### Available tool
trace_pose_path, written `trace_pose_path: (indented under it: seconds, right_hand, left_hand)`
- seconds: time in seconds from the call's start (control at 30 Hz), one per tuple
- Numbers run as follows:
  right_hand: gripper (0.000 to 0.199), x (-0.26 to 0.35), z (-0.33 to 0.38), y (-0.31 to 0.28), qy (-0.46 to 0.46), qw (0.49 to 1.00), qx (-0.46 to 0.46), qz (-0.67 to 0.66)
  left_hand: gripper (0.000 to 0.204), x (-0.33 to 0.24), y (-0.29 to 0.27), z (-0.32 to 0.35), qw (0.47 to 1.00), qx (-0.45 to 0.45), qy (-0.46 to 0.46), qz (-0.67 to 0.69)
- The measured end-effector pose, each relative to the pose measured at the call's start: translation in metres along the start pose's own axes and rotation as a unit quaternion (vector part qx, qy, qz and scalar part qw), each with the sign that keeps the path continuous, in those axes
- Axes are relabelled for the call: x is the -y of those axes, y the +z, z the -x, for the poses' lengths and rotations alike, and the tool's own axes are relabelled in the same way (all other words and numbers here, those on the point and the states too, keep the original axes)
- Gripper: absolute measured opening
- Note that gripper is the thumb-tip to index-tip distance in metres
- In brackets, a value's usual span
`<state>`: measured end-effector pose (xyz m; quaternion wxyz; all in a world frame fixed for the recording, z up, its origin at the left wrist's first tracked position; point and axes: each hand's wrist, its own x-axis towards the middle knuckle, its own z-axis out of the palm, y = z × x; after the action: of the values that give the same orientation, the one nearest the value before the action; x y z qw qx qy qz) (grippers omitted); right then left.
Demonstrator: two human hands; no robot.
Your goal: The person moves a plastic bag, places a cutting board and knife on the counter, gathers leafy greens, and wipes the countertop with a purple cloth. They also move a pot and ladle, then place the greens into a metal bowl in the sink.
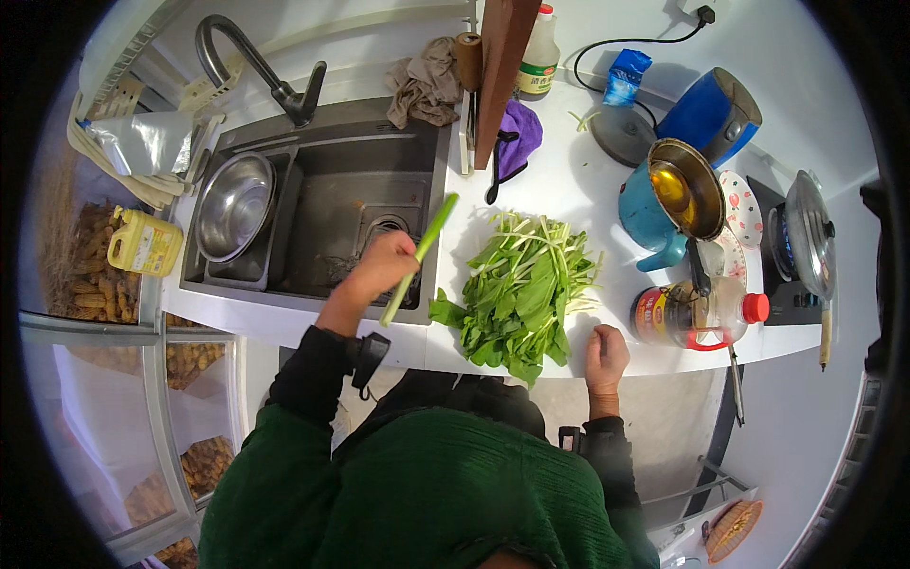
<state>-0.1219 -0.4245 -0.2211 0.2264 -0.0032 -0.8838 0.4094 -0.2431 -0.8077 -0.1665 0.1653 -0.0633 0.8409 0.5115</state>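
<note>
At far left, a yellow oil jug [144, 243] is standing beside a dark sink [327, 161], and a steel bowl [233, 205] is sitting in the sink's left side under a curved tap [248, 59]. The left hand [381, 266] is hovering over the sink's front edge, fingers clamped around a long green stalk [420, 257] that is slanting up to the right. On the white counter [559, 180], a pile of leafy greens [521, 289] is lying just right of the sink. The right hand [605, 357] is resting on the counter's front edge near the pile, fingers curled together, holding nothing. Farther right, a blue pot [668, 204] is standing behind an oil bottle [700, 313] lying on its side.
</note>
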Motion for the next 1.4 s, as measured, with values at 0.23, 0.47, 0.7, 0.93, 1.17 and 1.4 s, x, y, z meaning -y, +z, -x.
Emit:
trace_pose_path:
  seconds: [0.23,0.47,0.7,0.93,1.17,1.4]
  right_hand:
    - [0.012,0.003,-0.001,0.002,0.0,0.999,-0.002,-0.041]
    - [0.012,0.002,-0.002,0.002,-0.008,1.0,-0.002,0.009]
    - [0.008,0.039,-0.037,-0.005,0.159,0.981,0.042,-0.105]
    - [0.021,0.08,-0.164,0.031,-0.005,0.998,0.029,-0.047]
    - [0.024,0.049,-0.288,0.128,0.041,0.976,0.089,0.193]
    - [0.026,-0.002,-0.335,0.168,0.021,0.931,0.172,0.32]
  left_hand:
    - [0.016,0.008,0.045,0.02,0.982,0.062,0.071,-0.163]
    - [0.02,-0.003,0.049,0.012,0.983,0.072,0.065,-0.157]
    - [0.024,0.004,0.039,0.003,0.999,-0.01,0.047,-0.024]
    - [0.023,0.061,0.023,0.068,0.971,-0.103,0.204,-0.071]
    - [0.024,0.09,0.0,0.085,0.93,-0.231,0.264,-0.113]
    - [0.025,0.094,-0.001,0.083,0.941,-0.231,0.23,-0.092]
